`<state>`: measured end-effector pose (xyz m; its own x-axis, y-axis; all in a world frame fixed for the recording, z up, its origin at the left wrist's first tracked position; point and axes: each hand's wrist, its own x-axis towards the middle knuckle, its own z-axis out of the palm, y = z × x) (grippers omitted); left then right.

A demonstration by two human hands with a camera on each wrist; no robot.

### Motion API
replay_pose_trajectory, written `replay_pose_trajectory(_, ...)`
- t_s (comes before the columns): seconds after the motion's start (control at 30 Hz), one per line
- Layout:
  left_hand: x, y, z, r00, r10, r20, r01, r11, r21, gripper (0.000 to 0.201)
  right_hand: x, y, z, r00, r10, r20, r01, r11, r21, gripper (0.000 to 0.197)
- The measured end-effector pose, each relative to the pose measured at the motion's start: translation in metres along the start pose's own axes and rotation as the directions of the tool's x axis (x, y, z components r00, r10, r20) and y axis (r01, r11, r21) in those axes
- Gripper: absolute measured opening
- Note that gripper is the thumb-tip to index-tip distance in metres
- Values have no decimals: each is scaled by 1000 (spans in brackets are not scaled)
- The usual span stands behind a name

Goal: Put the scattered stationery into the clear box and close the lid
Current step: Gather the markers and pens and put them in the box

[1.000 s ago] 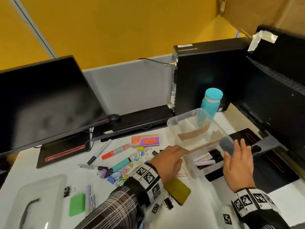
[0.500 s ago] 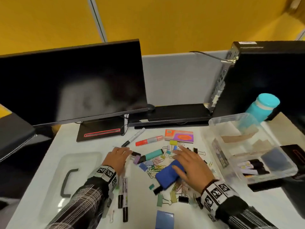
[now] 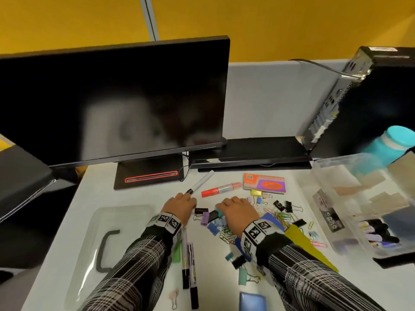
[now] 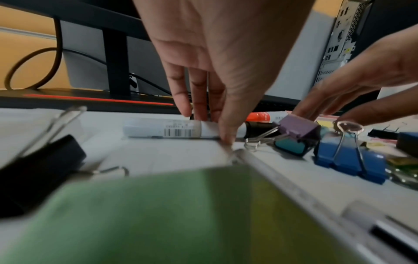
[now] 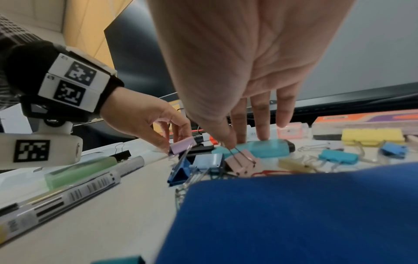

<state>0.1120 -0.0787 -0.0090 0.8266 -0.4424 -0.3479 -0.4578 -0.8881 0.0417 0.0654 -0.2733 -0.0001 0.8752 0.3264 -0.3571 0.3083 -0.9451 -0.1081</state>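
Note:
The clear box (image 3: 325,189) stands open at the right with several markers (image 3: 377,232) inside. Its lid (image 3: 125,212) lies at the left, handle up. Between them lie pens, highlighters and binder clips. My left hand (image 3: 190,202) pinches a white marker (image 4: 162,129) with a black cap (image 3: 199,211), thumb in front and fingers behind (image 4: 210,128). My right hand (image 3: 221,206) reaches down onto a teal highlighter (image 5: 260,148), fingers behind it and thumb at its near end (image 5: 239,142). A blue pouch (image 5: 294,214) lies under my right wrist.
A monitor (image 3: 112,97) and a computer tower (image 3: 370,108) stand behind, a teal bottle (image 3: 393,144) beyond the box. An orange highlighter (image 3: 221,189), a sticky-note pack (image 3: 265,184), another white marker (image 3: 202,181), two pens (image 3: 190,265) and a yellow sheet (image 3: 310,245) lie around my hands.
Both hands left the box for the pile. Since half a second ago my right hand went from the blue pouch to the teal highlighter, and my left closed on the white marker.

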Motion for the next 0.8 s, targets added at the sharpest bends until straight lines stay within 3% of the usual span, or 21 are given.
replay_pose_trajectory(0.2, -21, -3, -25, 976, 8, -218, -47, 983, -176, 22, 10, -4, 1, 998, 63, 5, -63, 995, 73, 49)
replay_pose_trajectory(0.3, -48, -2, -36, 960, 106, -258, -158, 968, -194, 19, 11, -6, 3, 997, 80, 18, -81, 991, 102, 47)
replay_pose_trajectory(0.43, -86, 2, -21, 936, 326, -136, -338, 938, -78, 22, 10, -8, 3, 992, 125, 17, -126, 987, 95, 38)
replay_pose_trajectory(0.53, -102, 5, 0, 884, 468, 4, -468, 883, 46, 26, 10, -12, 4, 987, 158, 19, -160, 981, 112, 37)
replay_pose_trajectory(0.67, -107, 5, 26, 817, 562, 128, -576, 805, 144, 47, 10, -16, 4, 993, 108, 35, -112, 984, 139, 36)
replay_pose_trajectory(0.8, -100, 10, 35, 786, 601, 145, -618, 758, 208, 46, 11, -20, 2, 994, 91, 59, -99, 984, 145, 32)
